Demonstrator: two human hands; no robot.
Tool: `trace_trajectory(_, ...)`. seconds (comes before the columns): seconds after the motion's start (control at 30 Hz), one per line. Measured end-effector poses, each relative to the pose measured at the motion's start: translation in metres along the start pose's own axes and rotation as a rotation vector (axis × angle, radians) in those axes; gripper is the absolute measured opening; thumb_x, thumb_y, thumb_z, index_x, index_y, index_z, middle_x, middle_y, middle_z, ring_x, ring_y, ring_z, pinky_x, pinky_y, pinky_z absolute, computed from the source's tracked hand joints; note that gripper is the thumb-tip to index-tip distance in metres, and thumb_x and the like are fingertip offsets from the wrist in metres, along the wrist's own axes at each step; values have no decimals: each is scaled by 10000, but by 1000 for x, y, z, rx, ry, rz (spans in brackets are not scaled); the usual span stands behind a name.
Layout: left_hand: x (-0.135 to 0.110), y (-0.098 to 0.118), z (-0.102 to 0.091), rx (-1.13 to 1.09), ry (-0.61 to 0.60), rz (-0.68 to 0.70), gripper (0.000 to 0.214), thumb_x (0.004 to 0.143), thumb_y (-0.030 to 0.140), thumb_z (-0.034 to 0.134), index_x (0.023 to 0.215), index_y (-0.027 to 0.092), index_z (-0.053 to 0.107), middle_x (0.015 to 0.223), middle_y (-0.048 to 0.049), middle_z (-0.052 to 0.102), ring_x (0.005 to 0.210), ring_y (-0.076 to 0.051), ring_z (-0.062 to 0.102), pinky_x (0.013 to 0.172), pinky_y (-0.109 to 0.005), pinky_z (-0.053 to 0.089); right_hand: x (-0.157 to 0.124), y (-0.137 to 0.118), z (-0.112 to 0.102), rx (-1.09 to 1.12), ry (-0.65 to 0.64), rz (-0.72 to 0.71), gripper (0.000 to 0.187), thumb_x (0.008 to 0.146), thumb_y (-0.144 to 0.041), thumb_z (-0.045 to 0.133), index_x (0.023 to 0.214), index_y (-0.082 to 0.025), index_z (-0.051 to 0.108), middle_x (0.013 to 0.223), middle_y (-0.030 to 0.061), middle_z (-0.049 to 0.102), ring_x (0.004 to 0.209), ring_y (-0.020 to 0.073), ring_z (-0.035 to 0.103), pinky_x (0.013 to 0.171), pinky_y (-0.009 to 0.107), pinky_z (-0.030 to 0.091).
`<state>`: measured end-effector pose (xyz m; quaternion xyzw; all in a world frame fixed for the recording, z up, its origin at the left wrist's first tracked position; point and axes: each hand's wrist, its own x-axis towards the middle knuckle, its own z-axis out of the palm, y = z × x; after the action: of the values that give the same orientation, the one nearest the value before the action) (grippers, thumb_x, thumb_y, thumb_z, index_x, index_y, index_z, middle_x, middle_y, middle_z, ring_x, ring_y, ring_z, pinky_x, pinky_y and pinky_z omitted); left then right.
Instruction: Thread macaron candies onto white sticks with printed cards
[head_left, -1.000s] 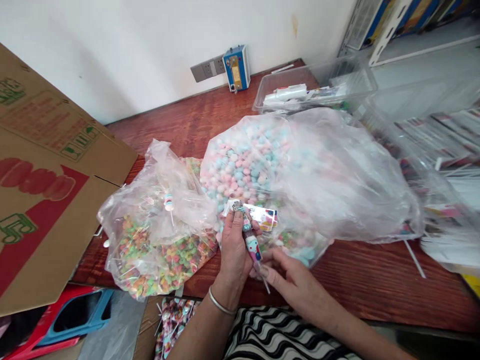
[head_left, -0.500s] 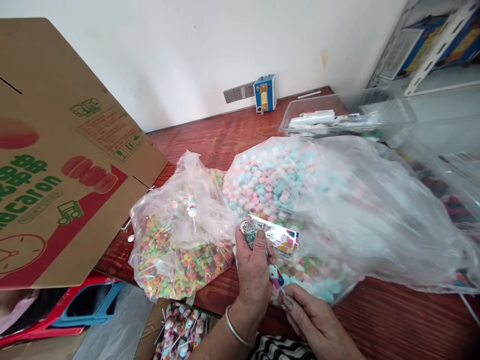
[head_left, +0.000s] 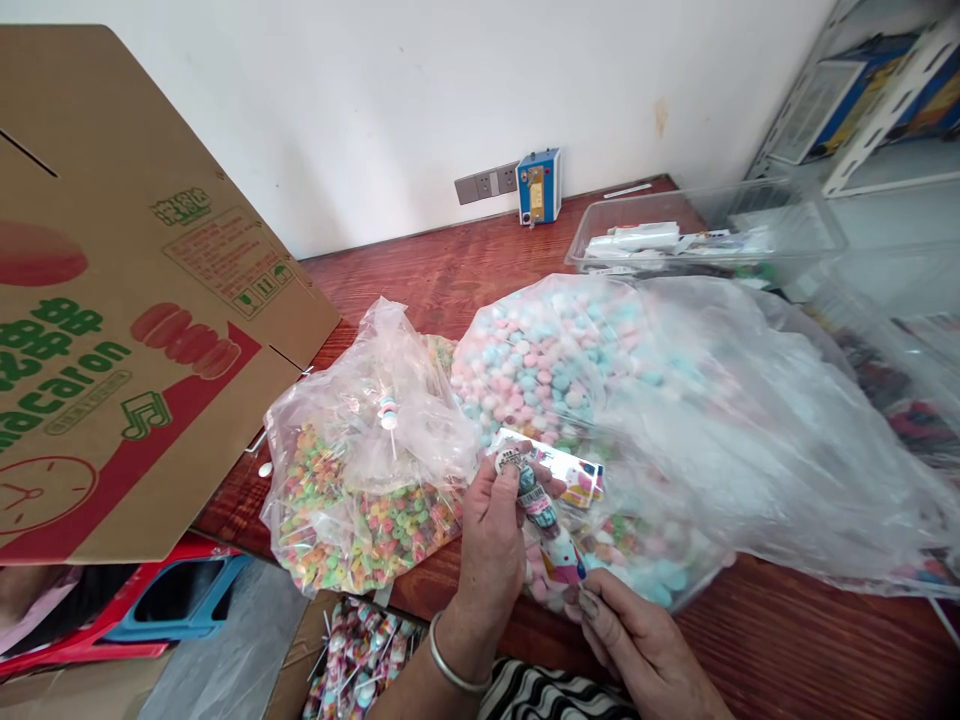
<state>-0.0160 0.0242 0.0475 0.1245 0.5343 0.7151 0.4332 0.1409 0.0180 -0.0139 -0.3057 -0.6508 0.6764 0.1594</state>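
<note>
A candy stick in a printed wrapper [head_left: 541, 512] slants between my two hands above the table's front edge. My left hand [head_left: 489, 535] is closed on its upper end, thumb on top. At the lower end, the fingertips of my right hand [head_left: 630, 630] pinch the wrapper around the stick. Just behind it lies a flat printed wrapper [head_left: 586, 480], on a clear bag of pink and blue candies [head_left: 517, 365]. Left of my hands is a bag of colourful ring candies [head_left: 405, 525]. An unwrapped candy stick [head_left: 388, 412] lies on that bag.
A large cardboard box [head_left: 172, 330] stands at the left. Below the table edge, a carton holds many wrapped candy sticks [head_left: 360, 655]. At the back are a blue device [head_left: 539, 187] and a clear plastic bin [head_left: 577, 240]. A red and blue stool [head_left: 180, 610] is lower left.
My left hand has shifted slightly left and its fingers have loosened, so more of the wrapped candy stick shows. My right hand still pinches the lower end. The view has shifted slightly.
</note>
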Motion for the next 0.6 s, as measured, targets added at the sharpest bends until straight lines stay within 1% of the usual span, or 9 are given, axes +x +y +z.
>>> trace_trajectory(0.07, 1, 0, -5, 31, -6, 40, 271, 848, 422, 620, 964, 177, 626, 771, -38, 677, 687, -160, 653, 611, -250, 508, 0, 1, -2, -23, 7, -12, 351, 1005, -443, 347, 755, -227, 465, 651, -38, 420, 588, 134, 392, 547, 237, 349)
trace_trajectory(0.2, 3, 1, -7, -25, -5, 118, 238, 894, 369, 584, 1069, 209, 599, 859, -34, 698, 730, -144, 675, 680, -258, 531, -1, 1, -4, -51, -12, -35, 340, 1003, -432, 353, 770, -226, 493, 646, -37, 435, 574, 132, 399, 523, 231, 343)
trace_trajectory(0.33, 3, 3, -4, -58, 14, 150, 222, 906, 346, 571, 1073, 201, 589, 851, -33, 699, 731, -141, 685, 729, -283, 549, -2, 2, -4, -65, -27, -38, 331, 1002, -421, 356, 797, -225, 528, 662, -35, 450, 578, 131, 417, 529, 224, 365)
trace_trajectory(0.4, 2, 5, -3, -62, 18, 134, 224, 905, 345, 572, 1074, 199, 587, 849, -33, 698, 737, -143, 688, 731, -290, 557, -1, 2, -4, -77, -20, -41, 327, 1002, -416, 354, 811, -228, 541, 662, -35, 451, 579, 133, 430, 531, 221, 376)
trace_trajectory(0.5, 2, 8, -3, -70, 38, 72, 235, 897, 354, 584, 1077, 203, 579, 845, -30, 696, 733, -146, 691, 705, -288, 565, 0, 4, -5, -135, 8, -73, 318, 998, -407, 364, 808, -230, 548, 653, -33, 458, 577, 138, 447, 534, 220, 389)
trace_trajectory(0.6, 1, 9, -3, -89, 41, 20, 253, 882, 374, 604, 1061, 197, 575, 823, -31, 691, 726, -155, 694, 687, -288, 568, 0, 5, -9, -226, 37, -127, 284, 997, -378, 378, 853, -234, 576, 687, -15, 537, 615, 149, 506, 563, 220, 413)
